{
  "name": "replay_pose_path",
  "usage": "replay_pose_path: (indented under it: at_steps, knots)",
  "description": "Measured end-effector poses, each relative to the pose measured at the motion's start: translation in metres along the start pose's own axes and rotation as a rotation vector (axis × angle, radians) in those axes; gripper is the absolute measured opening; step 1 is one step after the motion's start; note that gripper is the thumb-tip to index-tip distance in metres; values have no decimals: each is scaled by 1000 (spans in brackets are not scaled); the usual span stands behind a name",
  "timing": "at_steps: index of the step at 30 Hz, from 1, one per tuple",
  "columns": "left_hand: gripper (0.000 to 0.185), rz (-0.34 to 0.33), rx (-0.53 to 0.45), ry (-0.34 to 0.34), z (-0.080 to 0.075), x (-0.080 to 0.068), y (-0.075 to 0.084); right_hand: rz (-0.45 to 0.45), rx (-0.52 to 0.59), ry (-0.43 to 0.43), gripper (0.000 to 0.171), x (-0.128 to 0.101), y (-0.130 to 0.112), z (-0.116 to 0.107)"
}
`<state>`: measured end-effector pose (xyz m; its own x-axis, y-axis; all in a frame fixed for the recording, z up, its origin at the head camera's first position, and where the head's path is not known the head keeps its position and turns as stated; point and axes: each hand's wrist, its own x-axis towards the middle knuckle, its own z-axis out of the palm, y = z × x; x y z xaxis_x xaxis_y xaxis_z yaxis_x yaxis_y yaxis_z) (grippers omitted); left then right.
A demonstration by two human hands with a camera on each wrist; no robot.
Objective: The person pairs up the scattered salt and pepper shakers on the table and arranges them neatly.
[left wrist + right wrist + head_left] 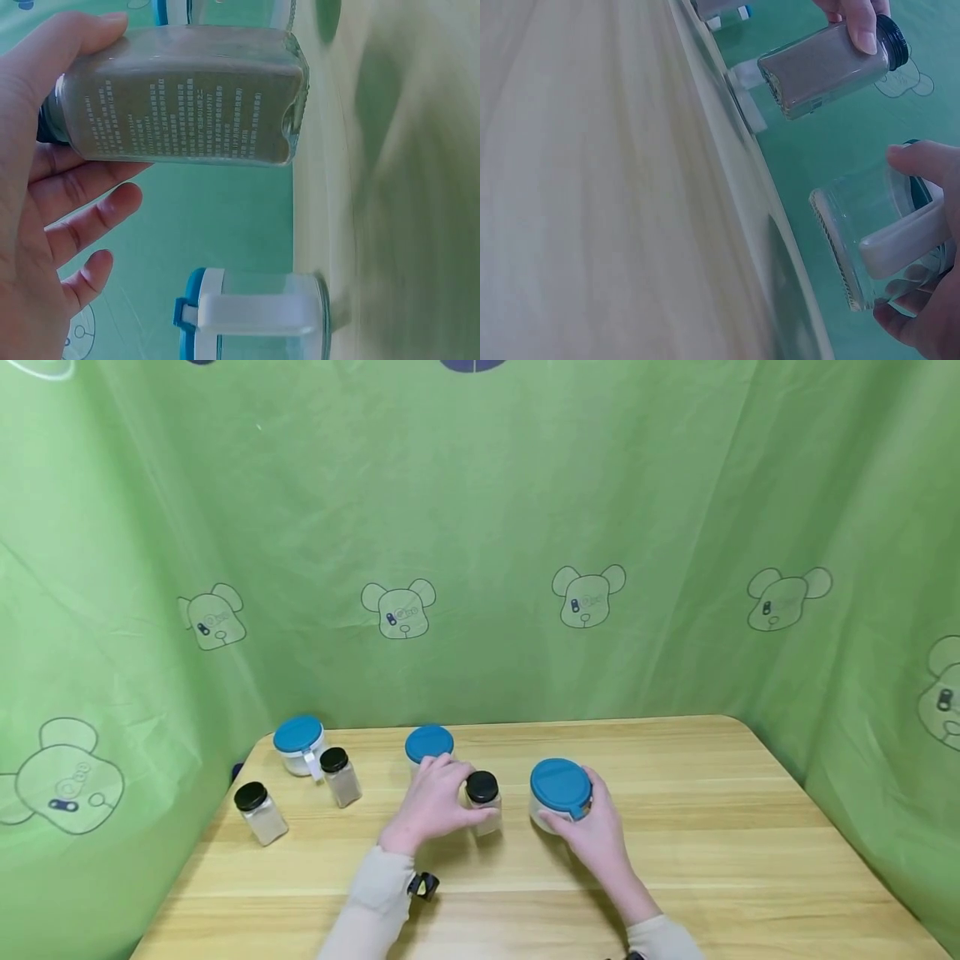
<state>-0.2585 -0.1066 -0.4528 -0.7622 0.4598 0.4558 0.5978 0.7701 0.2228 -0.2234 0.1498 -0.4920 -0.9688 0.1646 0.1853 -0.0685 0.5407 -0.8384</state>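
My left hand (pixel 437 806) grips a square glass spice jar (pixel 184 97) with a black lid, thumb on one side and fingers on the other. Printed white text covers its side, and grey-brown powder fills it. My right hand (pixel 597 828) holds a round clear glass jar (pixel 855 232) with a blue lid (pixel 560 784) and a white handle (pixel 904 240). Both held jars look slightly raised off the wooden table (pixel 712 860). Just behind my left hand stands another blue-lidded jar (pixel 430 742), partly hidden by the fingers.
At the table's left stand two more black-lidded spice jars, one nearer (pixel 261 814) and one farther (pixel 341 778). Beside them, at the back left corner, is a blue-lidded jar (pixel 299 746) with a white handle. A green curtain (pixel 495 677) with bear-head drawings hangs around the table.
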Motion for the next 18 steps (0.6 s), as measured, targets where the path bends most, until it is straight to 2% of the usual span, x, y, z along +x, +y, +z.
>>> replay_pose_path:
  at_steps: [18]
  knots:
    - [56,-5,-3,-46,12,20,13,22,15,44,107,8,11,-19]
